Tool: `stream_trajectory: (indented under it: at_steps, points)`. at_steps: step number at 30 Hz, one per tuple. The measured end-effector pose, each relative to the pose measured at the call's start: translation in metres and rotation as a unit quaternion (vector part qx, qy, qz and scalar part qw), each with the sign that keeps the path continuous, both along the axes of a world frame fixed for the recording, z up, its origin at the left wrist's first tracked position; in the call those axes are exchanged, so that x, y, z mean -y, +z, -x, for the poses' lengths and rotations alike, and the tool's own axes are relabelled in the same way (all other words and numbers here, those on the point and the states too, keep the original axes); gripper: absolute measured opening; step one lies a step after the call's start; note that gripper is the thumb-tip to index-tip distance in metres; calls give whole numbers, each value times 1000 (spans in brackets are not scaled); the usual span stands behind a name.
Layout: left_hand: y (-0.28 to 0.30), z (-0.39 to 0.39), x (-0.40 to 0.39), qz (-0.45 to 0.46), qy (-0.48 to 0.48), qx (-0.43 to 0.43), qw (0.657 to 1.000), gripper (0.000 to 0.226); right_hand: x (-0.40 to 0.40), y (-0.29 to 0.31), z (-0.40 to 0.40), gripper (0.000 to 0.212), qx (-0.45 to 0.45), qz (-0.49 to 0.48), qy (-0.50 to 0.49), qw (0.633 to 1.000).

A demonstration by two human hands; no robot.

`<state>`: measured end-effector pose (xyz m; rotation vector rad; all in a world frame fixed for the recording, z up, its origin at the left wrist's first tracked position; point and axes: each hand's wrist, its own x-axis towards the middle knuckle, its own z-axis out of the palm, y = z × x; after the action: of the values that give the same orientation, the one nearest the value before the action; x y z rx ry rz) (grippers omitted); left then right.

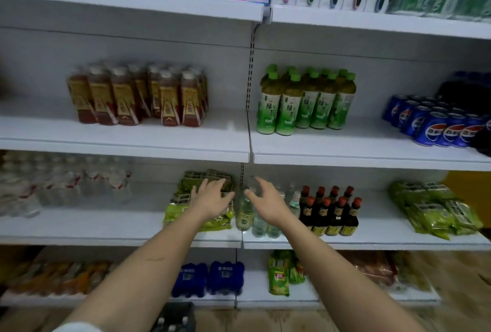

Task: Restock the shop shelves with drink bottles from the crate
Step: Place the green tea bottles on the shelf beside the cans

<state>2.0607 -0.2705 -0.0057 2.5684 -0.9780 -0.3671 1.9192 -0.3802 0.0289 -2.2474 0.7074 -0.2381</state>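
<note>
Both hands are reaching out empty with fingers spread, the left hand (210, 198) and right hand (265, 200) flanking glass drink bottles (245, 214) on the shelf (372, 241).

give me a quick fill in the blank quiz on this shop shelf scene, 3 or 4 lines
1. The green tea bottles have caps coloured ____.
2. The blue cans stand to the ____ of the green tea bottles.
3. The dark bottles have caps coloured ____.
4. The left hand and right hand both reach toward the shelf with fingers ____.

Missing words: green; right; red; open
</note>
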Motion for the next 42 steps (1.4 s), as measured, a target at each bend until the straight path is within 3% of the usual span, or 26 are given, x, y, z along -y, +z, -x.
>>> stream_trajectory:
  at_steps: [9, 16, 20, 30, 37, 42]
  points:
    - [-46, -28, -168, -105, 54, -31, 993, 69, -119, -62, -69, 72, -156, 55, 92, 982]
    - [-106, -45, -321, -159, 109, -99, 976, 72, -257, -143, -99, 72, -228, -5, 185, 956]
    - [-144, -47, -372, -152, 133, -136, 970, 67, -298, -180, -96, 72, -264, -32, 186, 946]
    - [-202, -42, -376, -195, 123, -243, 942, 45, -296, -257, -77, 70, -373, -98, 191, 903]
    - [-251, -58, -346, -250, 133, -299, 911, 69, -287, -309, -98, 73, -404, -170, 166, 884]
    - [-291, -51, -349, -250, 124, -339, 898, 60, -305, -350, -90, 73, -429, -176, 153, 873]
